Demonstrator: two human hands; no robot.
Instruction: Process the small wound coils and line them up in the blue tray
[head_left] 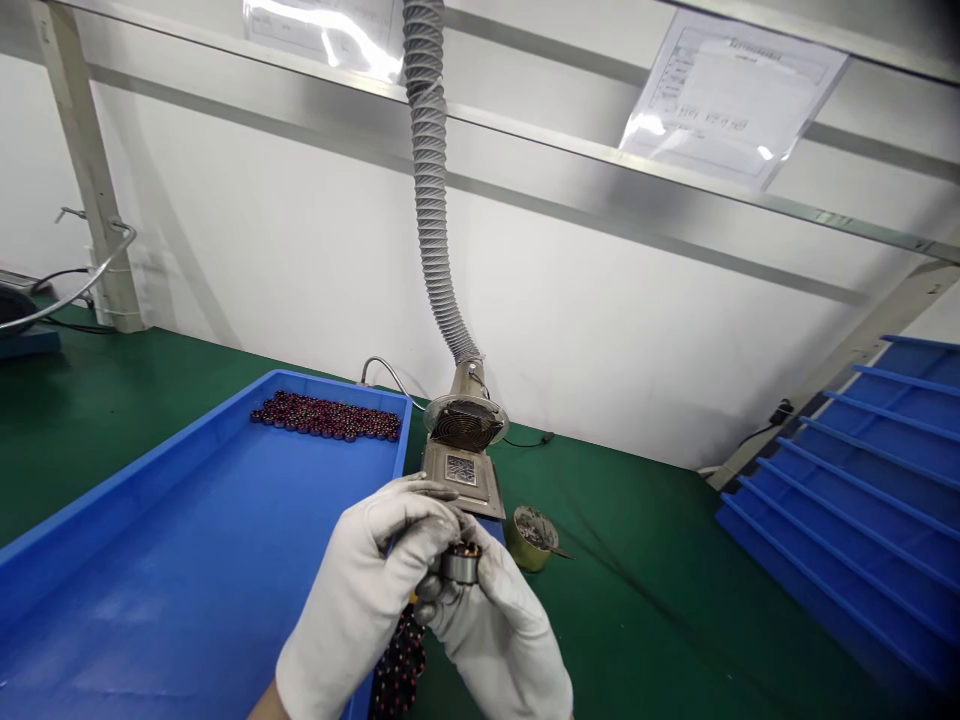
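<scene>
A small round metal part (460,565) with copper-coloured windings on top is held between the fingers of my right hand (499,625). My left hand (367,570) is closed at the part's upper left, its fingertips pinched together; whether they hold anything is hidden. Both hands wear white gloves with dark, stained fingertips. Just beyond them stands a metal device (465,475) with a square plate, under a round fan-like hood (466,422). Right of the hands is a small round tin (531,540) with grey material and a thin tool in it.
A large blue tray (187,530) on the left holds many small dark-red round parts (326,415) at its far end. More dark parts (399,665) lie below my hands. Stacked blue trays (855,500) stand at the right. A grey hose (431,190) hangs to the hood.
</scene>
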